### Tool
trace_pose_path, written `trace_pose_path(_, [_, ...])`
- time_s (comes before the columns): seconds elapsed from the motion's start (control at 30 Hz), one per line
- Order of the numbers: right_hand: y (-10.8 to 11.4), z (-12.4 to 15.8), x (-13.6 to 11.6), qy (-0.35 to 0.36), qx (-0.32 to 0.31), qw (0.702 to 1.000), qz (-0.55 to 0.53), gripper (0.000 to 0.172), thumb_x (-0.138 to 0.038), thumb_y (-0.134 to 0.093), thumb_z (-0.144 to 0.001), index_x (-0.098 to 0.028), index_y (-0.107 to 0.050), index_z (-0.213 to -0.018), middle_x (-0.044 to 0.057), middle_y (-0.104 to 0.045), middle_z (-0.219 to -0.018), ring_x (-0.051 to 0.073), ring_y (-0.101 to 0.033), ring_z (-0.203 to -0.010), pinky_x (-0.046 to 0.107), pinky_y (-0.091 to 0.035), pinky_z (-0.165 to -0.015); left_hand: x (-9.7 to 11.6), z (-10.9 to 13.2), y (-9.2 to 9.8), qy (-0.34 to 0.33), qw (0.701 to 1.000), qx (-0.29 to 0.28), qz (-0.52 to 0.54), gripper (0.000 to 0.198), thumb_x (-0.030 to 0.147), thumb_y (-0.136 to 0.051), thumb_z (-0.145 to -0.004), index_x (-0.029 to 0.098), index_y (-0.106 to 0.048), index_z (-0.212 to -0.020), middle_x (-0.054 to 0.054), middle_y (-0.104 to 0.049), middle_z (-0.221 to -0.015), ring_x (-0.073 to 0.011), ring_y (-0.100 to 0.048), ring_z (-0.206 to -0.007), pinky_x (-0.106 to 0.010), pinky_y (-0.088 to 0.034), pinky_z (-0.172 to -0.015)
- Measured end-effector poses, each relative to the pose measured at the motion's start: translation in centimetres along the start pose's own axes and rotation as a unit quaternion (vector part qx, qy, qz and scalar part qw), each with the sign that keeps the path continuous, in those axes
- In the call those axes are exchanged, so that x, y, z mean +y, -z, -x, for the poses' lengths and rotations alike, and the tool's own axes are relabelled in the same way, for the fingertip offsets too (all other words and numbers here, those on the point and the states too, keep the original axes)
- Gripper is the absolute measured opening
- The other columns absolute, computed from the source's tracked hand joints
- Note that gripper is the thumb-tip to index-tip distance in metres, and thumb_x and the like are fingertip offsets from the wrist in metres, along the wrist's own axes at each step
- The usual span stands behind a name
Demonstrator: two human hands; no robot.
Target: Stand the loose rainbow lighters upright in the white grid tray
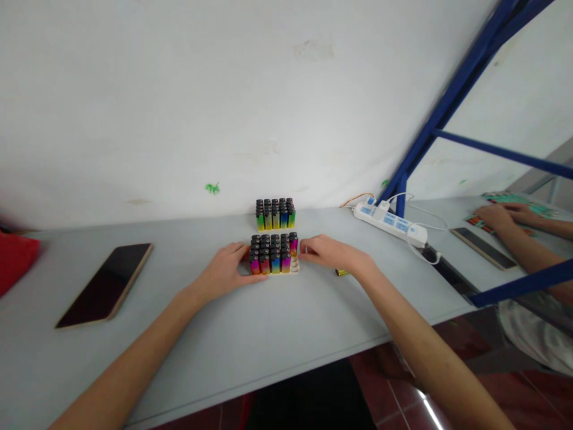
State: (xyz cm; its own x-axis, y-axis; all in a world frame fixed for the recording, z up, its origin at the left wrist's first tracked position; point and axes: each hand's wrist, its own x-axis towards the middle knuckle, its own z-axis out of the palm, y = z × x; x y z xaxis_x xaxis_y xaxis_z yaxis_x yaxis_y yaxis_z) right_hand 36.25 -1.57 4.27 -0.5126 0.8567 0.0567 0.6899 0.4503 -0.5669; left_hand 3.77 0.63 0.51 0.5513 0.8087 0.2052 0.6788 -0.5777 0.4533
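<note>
A white tray (294,269) holds upright lighters (270,257) with black tops and pink, orange, blue and purple bodies. At its right end several slots hold no lighter, with one purple lighter (293,243) standing behind them. My left hand (228,266) is closed round the tray's left side, thumb along the front edge. Beside the right end is my right hand (326,252), fingers bent together close to the purple lighter; what they hold, if anything, is hidden. A yellow lighter (341,272) lies partly covered by my right wrist.
Behind the tray stands another block of lighters (276,215). A phone (107,283) lies at left, near a red item (17,257). A power strip (390,224) with cables and a blue metal frame (421,146) are at right. Beyond it show another person's hands (499,216).
</note>
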Motion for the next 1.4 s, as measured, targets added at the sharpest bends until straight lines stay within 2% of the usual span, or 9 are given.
trace_pose_path(0.13, [1.5,5.1,1.7,-0.025,0.068,0.997,0.025,0.011,-0.031,-0.074,-0.101,-0.021,-0.079,-0.102,0.008,-0.077,-0.095,0.024,-0.071,-0.085,0.037,-0.055,-0.086,-0.1,0.0,0.0,0.000,1.000,-0.002,-0.004,0.061,0.080,-0.077,-0.079,0.023,-0.072,-0.102,-0.010,-0.074,-0.105,-0.0339,-0.070,-0.100,-0.046,-0.055,-0.093])
trace_pose_path(0.27, [2.3,11.0,3.9,-0.086,0.097,0.990,0.049,0.031,-0.039,-0.083,-0.093,-0.025,-0.080,-0.121,0.015,-0.074,-0.126,0.034,-0.069,-0.120,0.051,-0.053,-0.111,0.0,0.0,0.0,-0.004,1.000,-0.002,-0.008,0.060,0.080,-0.076,-0.079,0.023,-0.071,-0.100,-0.009,-0.074,-0.105,-0.0334,-0.069,-0.100,-0.045,-0.054,-0.094])
trace_pose_path(0.47, [1.9,14.0,5.2,-0.108,0.115,0.987,0.004,0.020,-0.041,-0.073,-0.095,-0.025,-0.076,-0.106,0.013,-0.077,-0.113,0.031,-0.071,-0.105,0.047,-0.057,-0.099,-0.1,-0.1,-0.1,-0.003,1.000,0.007,-0.007,0.060,0.080,-0.077,-0.078,0.024,-0.073,-0.100,-0.009,-0.075,-0.103,-0.0337,-0.070,-0.097,-0.046,-0.055,-0.092])
trace_pose_path(0.67, [0.9,11.4,4.2,-0.164,0.225,0.950,-0.144,0.047,-0.067,-0.071,-0.094,-0.023,-0.068,-0.111,-0.006,-0.059,-0.064,0.018,-0.050,-0.057,0.031,-0.039,-0.058,-0.1,0.0,0.0,-0.004,1.000,0.007,-0.001,0.061,0.079,-0.078,-0.077,0.024,-0.073,-0.100,-0.011,-0.076,-0.104,-0.0345,-0.071,-0.099,-0.047,-0.056,-0.091])
trace_pose_path(0.8, [0.3,7.2,2.6,-0.145,0.292,0.893,-0.309,0.054,-0.070,-0.084,-0.080,-0.020,-0.072,-0.096,-0.003,-0.060,-0.072,0.015,-0.050,-0.062,0.030,-0.041,-0.062,0.1,0.0,0.2,-0.002,1.000,0.003,0.001,0.061,0.078,-0.077,-0.078,0.023,-0.073,-0.103,-0.011,-0.076,-0.108,-0.0354,-0.071,-0.102,-0.048,-0.056,-0.095])
trace_pose_path(0.93, [-0.4,2.6,1.0,-0.125,0.286,0.856,-0.411,0.060,-0.079,-0.080,-0.078,-0.021,-0.067,-0.088,0.000,-0.063,-0.082,0.015,-0.058,-0.074,0.028,-0.048,-0.069,0.3,0.0,0.4,0.000,1.000,-0.007,-0.009,0.060,0.078,-0.077,-0.080,0.023,-0.073,-0.105,-0.011,-0.076,-0.108,-0.0354,-0.071,-0.103,-0.047,-0.056,-0.096])
trace_pose_path(1.03, [-1.5,0.3,0.3,-0.102,0.236,0.851,-0.457,0.062,-0.083,-0.074,-0.081,-0.025,-0.058,-0.093,-0.005,-0.059,-0.076,0.013,-0.055,-0.064,0.027,-0.049,-0.064,0.4,0.1,0.4,0.000,1.000,-0.006,-0.014,0.059,0.077,-0.077,-0.080,0.023,-0.072,-0.104,-0.012,-0.076,-0.111,-0.0366,-0.071,-0.107,-0.048,-0.056,-0.098])
trace_pose_path(1.13, [-2.9,-0.4,-0.1,-0.113,0.211,0.856,-0.458,0.062,-0.086,-0.068,-0.084,-0.028,-0.052,-0.096,-0.012,-0.040,-0.062,0.011,-0.035,-0.049,0.024,-0.034,-0.050,0.4,0.2,0.3,0.008,1.000,-0.006,-0.020,0.056,0.076,-0.080,-0.079,0.023,-0.070,-0.097,-0.012,-0.076,-0.108,-0.0363,-0.071,-0.104,-0.048,-0.056,-0.096])
trace_pose_path(1.4, [-4.8,0.8,0.2,-0.193,0.303,0.909,-0.211,0.059,-0.074,-0.051,-0.093,-0.027,-0.036,-0.061,-0.005,-0.035,-0.058,0.014,-0.037,-0.058,0.031,-0.027,-0.059,0.0,0.2,0.1,0.002,1.000,-0.011,-0.014,0.061,0.076,-0.079,-0.080,0.022,-0.073,-0.109,-0.012,-0.077,-0.116,-0.0373,-0.071,-0.111,-0.050,-0.055,-0.103])
